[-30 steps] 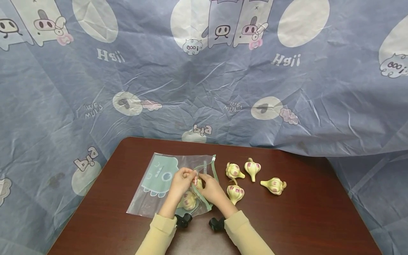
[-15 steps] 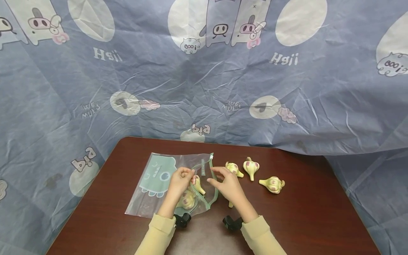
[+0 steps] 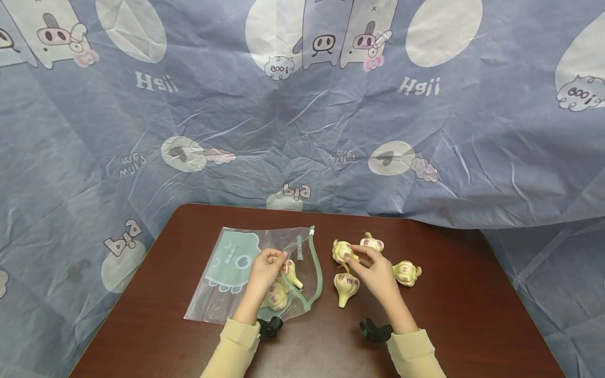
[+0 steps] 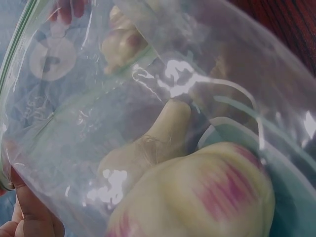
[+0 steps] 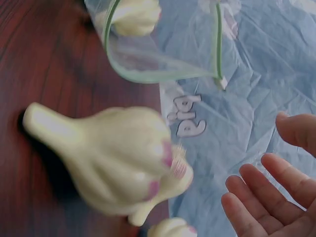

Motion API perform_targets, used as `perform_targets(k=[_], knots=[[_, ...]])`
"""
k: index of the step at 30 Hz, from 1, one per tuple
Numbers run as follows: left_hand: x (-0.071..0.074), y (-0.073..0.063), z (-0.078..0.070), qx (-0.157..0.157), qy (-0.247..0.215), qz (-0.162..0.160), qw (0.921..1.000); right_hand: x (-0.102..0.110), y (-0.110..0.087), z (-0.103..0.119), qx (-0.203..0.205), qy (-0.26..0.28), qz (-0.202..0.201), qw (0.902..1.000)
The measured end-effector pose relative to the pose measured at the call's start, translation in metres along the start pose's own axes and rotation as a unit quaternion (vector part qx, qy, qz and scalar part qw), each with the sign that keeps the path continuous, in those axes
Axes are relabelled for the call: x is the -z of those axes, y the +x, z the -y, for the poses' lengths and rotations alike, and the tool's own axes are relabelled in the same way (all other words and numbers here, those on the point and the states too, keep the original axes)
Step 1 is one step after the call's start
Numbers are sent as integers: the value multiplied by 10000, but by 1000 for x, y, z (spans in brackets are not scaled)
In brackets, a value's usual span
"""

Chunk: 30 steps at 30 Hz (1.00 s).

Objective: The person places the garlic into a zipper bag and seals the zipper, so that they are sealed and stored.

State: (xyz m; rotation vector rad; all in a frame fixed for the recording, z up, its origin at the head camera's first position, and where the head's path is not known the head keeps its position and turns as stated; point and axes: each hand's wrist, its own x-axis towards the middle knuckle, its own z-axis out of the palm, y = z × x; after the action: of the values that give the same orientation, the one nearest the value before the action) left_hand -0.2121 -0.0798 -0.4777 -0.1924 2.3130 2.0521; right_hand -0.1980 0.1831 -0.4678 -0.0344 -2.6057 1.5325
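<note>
Shows a blue printed sheet (image 3: 264, 115) hung behind a reddish-brown table (image 3: 463, 325). Has a clear zip bag (image 3: 233, 262) laid out on the left. Pinches its green-edged mouth with the left hand (image 3: 266, 269). Holds the right hand (image 3: 376, 272), with thumb and fingers spread, at one garlic bulb (image 3: 340, 251) (cannot tell if touching). Counts three loose bulbs (image 3: 346, 284) near that, all right of the bag, and two bagged bulbs (image 3: 277, 296).

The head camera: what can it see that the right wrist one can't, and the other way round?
Only the head view: yellow sleeves, the black gadgets on the wrists, and the monster picture on the clear bag.
Only the right wrist view: all four fingertips of the right hand.
Both: that hand, the bag, garlic in it, loose garlic bulbs, the table and the blue cloth.
</note>
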Motion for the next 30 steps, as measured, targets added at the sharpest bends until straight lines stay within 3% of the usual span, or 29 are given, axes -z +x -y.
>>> perform_targets(k=[8, 13, 18, 22, 30], knots=[[1, -2, -4, 51, -46, 46, 10000, 4, -9, -22, -348, 111, -93, 9993], [2, -1, -7, 93, -101, 128, 9998, -7, -19, -40, -609, -252, -36, 9978], [1, -1, -4, 47, -169, 116, 9998, -21, -27, -54, -728, -204, 38, 9971], [1, -1, 1, 13, -146, 58, 9999, -29, -32, -59, -706, -174, 28, 9974], [0, -1, -1, 48, -259, 122, 9996, -37, -34, -65, -475, -671, -96, 9966]])
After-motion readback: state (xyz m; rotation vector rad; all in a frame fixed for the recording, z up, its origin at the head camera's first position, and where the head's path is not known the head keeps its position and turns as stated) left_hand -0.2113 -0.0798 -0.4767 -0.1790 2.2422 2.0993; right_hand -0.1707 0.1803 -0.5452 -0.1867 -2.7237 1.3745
